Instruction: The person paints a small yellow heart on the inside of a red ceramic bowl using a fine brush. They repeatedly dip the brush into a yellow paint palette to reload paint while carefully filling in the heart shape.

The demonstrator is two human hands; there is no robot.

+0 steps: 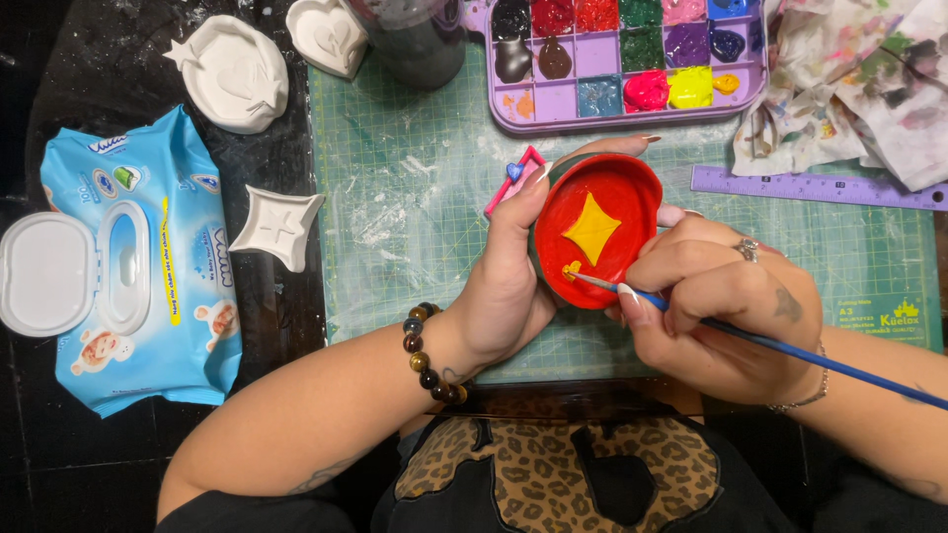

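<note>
My left hand point(509, 281) grips a small round dish point(597, 232) painted red, with a yellow four-pointed star in its middle. It holds the dish tilted up over the green cutting mat point(415, 197). In my right hand point(716, 306) is a thin blue paintbrush point(780, 345). The brush tip touches a small yellow shape near the dish's lower rim. A beaded bracelet circles my left wrist.
A purple paint palette point(632, 59) with several colours lies at the top, beside a stained cloth point(859, 84) and a purple ruler point(820, 188). Three white unpainted dishes point(237, 74) and an open blue wet-wipe pack point(138, 266) lie on the left. A dark cup point(415, 39) stands by the palette.
</note>
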